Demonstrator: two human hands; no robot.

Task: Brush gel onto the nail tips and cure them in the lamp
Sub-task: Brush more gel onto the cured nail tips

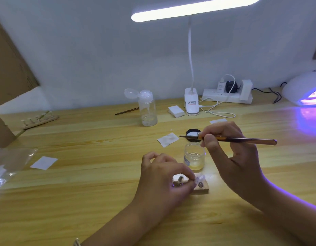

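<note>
Left hand (164,176) pinches the nail tip (199,179) on its block (203,190), right hand (230,153) grips the brush (242,139); we judge the tip light, slick, best held by its edges.

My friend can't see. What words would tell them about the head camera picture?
The right hand holds a thin brown-handled brush near a small open clear jar, while the left hand pinches a clear nail tip on a small wooden block. A white dome lamp glows purple at the far right of the pale wooden table.
</note>
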